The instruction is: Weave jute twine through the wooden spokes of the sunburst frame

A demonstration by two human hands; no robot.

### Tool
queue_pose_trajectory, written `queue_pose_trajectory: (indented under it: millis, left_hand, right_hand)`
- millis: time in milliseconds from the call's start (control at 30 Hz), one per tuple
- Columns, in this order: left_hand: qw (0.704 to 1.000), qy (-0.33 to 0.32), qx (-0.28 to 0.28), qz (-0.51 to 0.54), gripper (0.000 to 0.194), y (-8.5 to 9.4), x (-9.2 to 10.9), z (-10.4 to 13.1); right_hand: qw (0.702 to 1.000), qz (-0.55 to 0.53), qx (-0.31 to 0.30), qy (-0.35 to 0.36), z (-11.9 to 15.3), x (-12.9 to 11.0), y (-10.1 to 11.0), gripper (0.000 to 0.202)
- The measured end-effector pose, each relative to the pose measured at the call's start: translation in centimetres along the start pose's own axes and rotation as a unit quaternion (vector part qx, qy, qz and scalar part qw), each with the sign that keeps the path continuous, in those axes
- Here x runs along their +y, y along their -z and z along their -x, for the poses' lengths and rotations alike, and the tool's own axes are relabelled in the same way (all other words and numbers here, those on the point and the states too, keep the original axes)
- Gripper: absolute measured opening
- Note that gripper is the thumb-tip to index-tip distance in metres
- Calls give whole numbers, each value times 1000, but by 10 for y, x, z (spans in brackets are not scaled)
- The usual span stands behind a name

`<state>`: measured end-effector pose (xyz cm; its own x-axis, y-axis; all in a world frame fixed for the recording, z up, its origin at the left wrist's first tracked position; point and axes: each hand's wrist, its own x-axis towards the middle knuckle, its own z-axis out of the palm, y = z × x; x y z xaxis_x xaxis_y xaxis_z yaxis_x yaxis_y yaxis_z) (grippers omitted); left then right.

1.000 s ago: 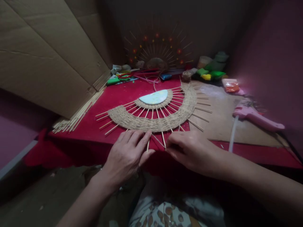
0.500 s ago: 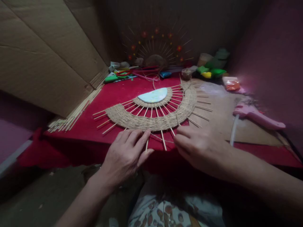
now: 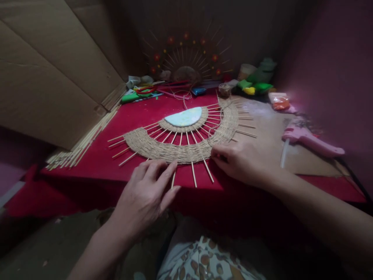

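A half-round woven twine piece (image 3: 177,153) lies on the red cloth, with thin wooden sticks fanning out through its band. At its inner centre is a pale blue half-disc (image 3: 184,116) edged with woven twine. My left hand (image 3: 148,186) holds the band's near edge, fingertips on the rim and the thumb beside a stick. My right hand (image 3: 239,159) is closed in a pinch at the band's front right edge. A loose loop of twine (image 3: 210,134) rises over the band from these fingertips; the fingertips are partly hidden.
Loose sticks (image 3: 84,140) lie beside leaning cardboard (image 3: 43,74) at left. A pink glue gun (image 3: 311,138) rests at right on a cardboard sheet (image 3: 262,116). Behind are red-handled scissors (image 3: 145,90), a twine ball (image 3: 225,90), coloured packets (image 3: 262,88) and a flowered stick fan (image 3: 186,74).
My right hand has moved up toward the band. The twine stretched between my hands is now a loop above the band. My left hand keeps its hold; the whole view has shifted slightly.
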<state>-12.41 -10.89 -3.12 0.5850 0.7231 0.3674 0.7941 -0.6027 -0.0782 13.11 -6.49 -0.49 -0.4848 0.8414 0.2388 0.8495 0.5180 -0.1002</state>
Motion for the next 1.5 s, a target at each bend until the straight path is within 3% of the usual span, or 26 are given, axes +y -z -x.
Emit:
queue_pose_trajectory:
  millis: [133, 267, 467, 567, 933, 1133, 1500]
  left_hand:
    - [999, 0, -24, 35, 55, 9, 4, -5]
    - [998, -7, 8, 66, 38, 14, 14, -22]
    - [991, -50, 1, 126, 30, 0, 29, -55]
    - [993, -52, -4, 107, 28, -10, 31, -66]
    - [983, -184, -5, -2, 16, -14, 20, -82]
    - [970, -240, -13, 25, 17, -12, 16, -85]
    - [965, -259, -38, 16, 18, -3, 12, -94]
  right_hand:
    - [999, -44, 0, -10, -1, 1, -4, 14]
    - [994, -105, -10, -24, -3, 2, -7, 12]
    - [991, -124, 3, -47, -3, 3, -9, 9]
    - [991, -124, 6, -48, -3, 4, -10, 7]
    - [982, -184, 5, -31, 0, 7, -4, 10]
    - [981, -189, 35, -23, 15, 13, 2, 12]
    - [992, -124, -10, 37, 50, 7, 11, 21]
